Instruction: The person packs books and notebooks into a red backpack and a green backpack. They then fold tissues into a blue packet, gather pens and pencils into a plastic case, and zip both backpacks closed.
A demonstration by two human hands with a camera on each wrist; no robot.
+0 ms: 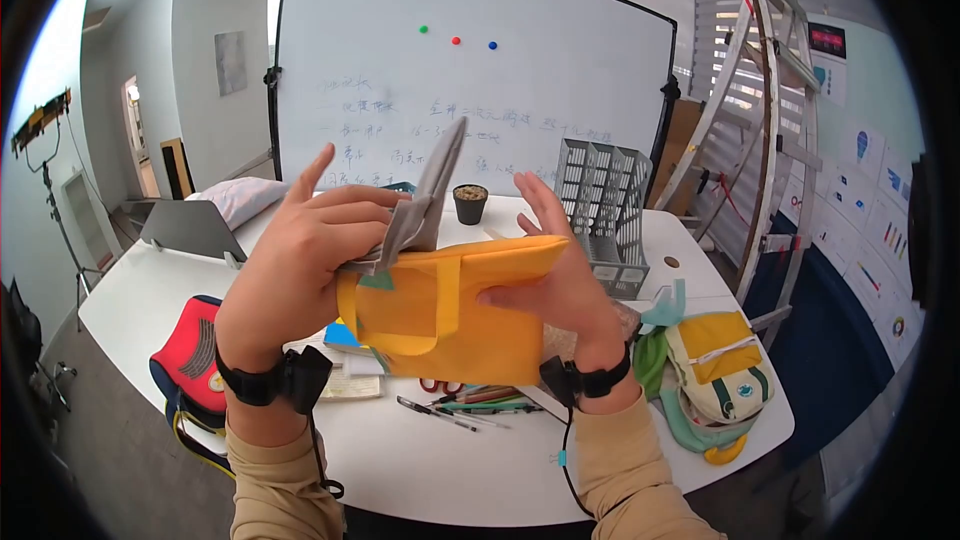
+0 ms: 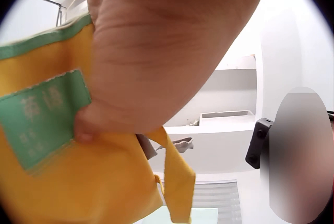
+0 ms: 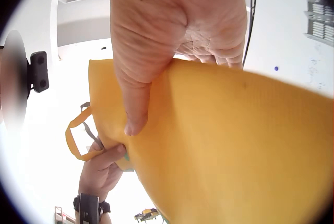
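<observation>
A yellow fabric bag (image 1: 500,340) with a strap handle is held up above the table between both hands. My left hand (image 1: 310,250) grips its left side, thumb on the green label (image 2: 44,117) in the left wrist view, index finger pointing up. Grey folded cloth-like material (image 1: 425,205) stands up beside the left fingers at the bag's top. My right hand (image 1: 560,285) holds the bag's right end, with the thumb (image 3: 136,109) pressed on the near face and the other fingers behind it.
On the white table (image 1: 420,480) lie pens (image 1: 480,402), a red pencil case (image 1: 195,355), a laptop (image 1: 190,228), a small potted plant (image 1: 470,205), a grey crate (image 1: 605,210) and a green-and-cream backpack (image 1: 715,370). A whiteboard (image 1: 370,50) stands behind; a ladder (image 1: 745,120) is at right.
</observation>
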